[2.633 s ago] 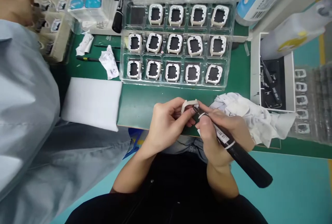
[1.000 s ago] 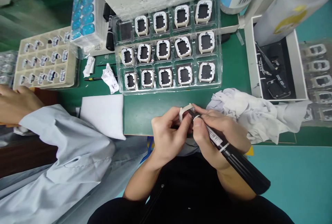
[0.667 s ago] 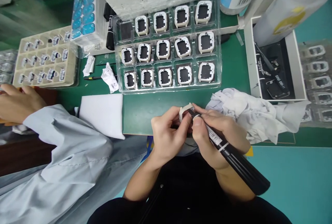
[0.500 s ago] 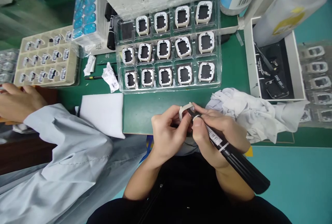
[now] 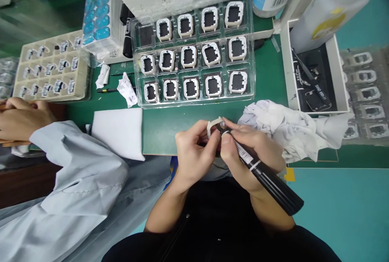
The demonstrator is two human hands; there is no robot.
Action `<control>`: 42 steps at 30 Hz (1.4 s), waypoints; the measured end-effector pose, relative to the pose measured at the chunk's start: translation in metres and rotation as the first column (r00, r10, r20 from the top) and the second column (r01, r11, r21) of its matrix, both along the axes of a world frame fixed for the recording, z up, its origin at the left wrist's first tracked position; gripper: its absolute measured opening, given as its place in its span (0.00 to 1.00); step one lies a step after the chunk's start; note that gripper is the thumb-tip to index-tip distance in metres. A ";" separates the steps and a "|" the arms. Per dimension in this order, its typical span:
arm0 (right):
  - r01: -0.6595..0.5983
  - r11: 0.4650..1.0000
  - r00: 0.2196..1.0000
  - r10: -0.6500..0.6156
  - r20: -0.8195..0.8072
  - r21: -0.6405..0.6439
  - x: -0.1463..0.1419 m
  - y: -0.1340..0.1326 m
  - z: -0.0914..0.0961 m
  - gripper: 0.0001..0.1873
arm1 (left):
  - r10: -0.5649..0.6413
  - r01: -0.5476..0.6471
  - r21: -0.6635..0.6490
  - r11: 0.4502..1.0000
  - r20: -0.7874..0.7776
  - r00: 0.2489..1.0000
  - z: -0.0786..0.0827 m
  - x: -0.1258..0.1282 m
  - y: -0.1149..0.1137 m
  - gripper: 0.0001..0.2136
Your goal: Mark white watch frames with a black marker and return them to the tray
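Observation:
My left hand [image 5: 194,154] is closed around a pale beige watch case frame [image 5: 215,122], tilted on edge at the table's front edge. In my right hand [image 5: 253,152] is a thick black marker pen [image 5: 273,185] with a white label. Its tip end points into the inside of the watch case; the exact contact spot is hidden by my fingers. Beyond my hands, a clear plastic tray [image 5: 194,102] holds several similar watch cases with dark square openings, one to a pocket. Its far left pocket [image 5: 146,35] shows no case.
A crumpled white cloth [image 5: 273,128] lies right of my hands, below a white box [image 5: 284,67] with a bottle [image 5: 331,15] and tools. At left are a folded white cloth [image 5: 117,133], a beige parts tray [image 5: 18,86] and a co-worker's hand [image 5: 26,120].
The view has shifted slightly, so most things sit a little further left. The marker's back end has swung a little left and up. Both hands keep their holds.

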State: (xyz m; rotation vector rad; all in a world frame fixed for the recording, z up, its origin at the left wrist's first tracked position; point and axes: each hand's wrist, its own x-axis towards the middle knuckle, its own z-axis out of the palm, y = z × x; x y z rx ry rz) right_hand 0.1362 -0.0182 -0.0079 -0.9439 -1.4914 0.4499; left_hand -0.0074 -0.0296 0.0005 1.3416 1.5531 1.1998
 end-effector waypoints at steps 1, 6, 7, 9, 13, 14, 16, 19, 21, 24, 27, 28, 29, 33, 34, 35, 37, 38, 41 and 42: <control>0.005 1.000 1.000 -0.005 -0.001 0.000 0.000 0.000 0.000 0.10 | 0.001 -0.001 0.002 1.000 0.012 1.000 0.000 0.000 0.001 0.14; 0.035 0.998 0.998 -0.037 -0.047 -0.043 -0.002 -0.001 0.001 0.08 | -0.004 0.015 -0.067 0.998 0.164 0.986 0.006 0.001 0.007 0.15; 0.042 0.998 0.997 -0.045 -0.059 -0.053 -0.002 -0.001 0.001 0.08 | -0.008 0.026 -0.086 0.996 0.201 0.980 0.007 0.001 0.008 0.15; 0.050 0.997 0.996 -0.054 -0.073 -0.063 -0.003 -0.001 0.002 0.09 | -0.020 0.051 -0.117 0.992 0.259 0.966 0.008 0.000 0.010 0.15; 0.046 0.993 0.991 -0.059 -0.121 -0.110 -0.004 0.001 0.003 0.08 | -0.033 0.075 -0.138 0.988 0.283 0.959 0.007 -0.003 0.011 0.14; 0.043 0.991 0.988 -0.060 -0.139 -0.123 -0.005 0.001 0.003 0.08 | -0.040 0.080 -0.134 0.988 0.280 0.959 0.006 -0.003 0.011 0.14; 0.035 0.990 0.986 -0.057 -0.155 -0.140 -0.005 0.002 0.004 0.07 | -0.060 0.094 -0.113 0.989 0.274 0.960 0.005 -0.003 0.010 0.13; 0.036 0.989 0.987 -0.057 -0.150 -0.144 -0.005 0.002 0.004 0.07 | -0.086 0.105 -0.060 0.993 0.252 0.964 0.004 -0.003 0.010 0.12; 0.041 0.990 0.987 -0.062 -0.150 -0.137 -0.005 0.001 0.003 0.07 | -0.097 0.106 -0.028 0.994 0.229 0.968 0.004 -0.003 0.010 0.12; 0.046 0.992 0.986 -0.064 -0.154 -0.121 -0.005 0.001 0.003 0.07 | -0.105 0.107 0.001 0.994 0.195 0.975 0.004 -0.003 0.009 0.12; 0.046 0.992 0.988 -0.063 -0.144 -0.120 -0.005 0.001 0.003 0.07 | -0.097 0.096 0.015 0.995 0.152 0.984 0.003 -0.003 0.009 0.12; 0.048 0.991 0.988 -0.065 -0.140 -0.124 -0.004 0.001 0.002 0.07 | -0.095 0.092 0.023 0.995 0.137 0.986 0.003 -0.003 0.009 0.12; 0.049 0.991 0.988 -0.066 -0.137 -0.126 -0.004 0.001 0.002 0.07 | -0.093 0.090 0.031 0.995 0.122 0.988 0.002 -0.003 0.009 0.12; 0.054 0.989 0.988 -0.073 -0.136 -0.138 -0.003 0.000 0.001 0.06 | -0.092 0.088 0.072 0.994 0.056 0.994 0.001 -0.002 0.009 0.10; 0.051 0.989 0.988 -0.070 -0.134 -0.139 -0.003 -0.001 0.000 0.06 | -0.094 0.090 0.086 0.992 0.036 0.995 0.001 -0.001 0.008 0.10; 0.051 0.989 0.989 -0.069 -0.134 -0.139 -0.002 -0.001 -0.001 0.06 | -0.095 0.093 0.105 0.990 0.017 0.995 0.001 -0.001 0.008 0.10; 0.046 0.990 0.990 -0.063 -0.127 -0.130 -0.002 -0.002 -0.001 0.06 | -0.096 0.098 0.141 0.985 -0.019 0.995 0.001 0.001 0.007 0.11; 0.046 0.992 0.991 -0.060 -0.119 -0.116 -0.002 -0.002 -0.001 0.06 | -0.095 0.099 0.157 0.983 -0.034 0.995 0.001 0.001 0.006 0.11; 0.055 0.998 0.996 -0.058 -0.073 -0.044 -0.002 -0.001 0.000 0.08 | -0.094 0.105 0.201 0.974 -0.065 0.993 0.001 0.003 0.005 0.12; 0.055 0.998 0.996 -0.057 -0.063 -0.029 -0.003 0.000 0.000 0.09 | -0.093 0.105 0.211 0.972 -0.069 0.993 0.001 0.003 0.005 0.12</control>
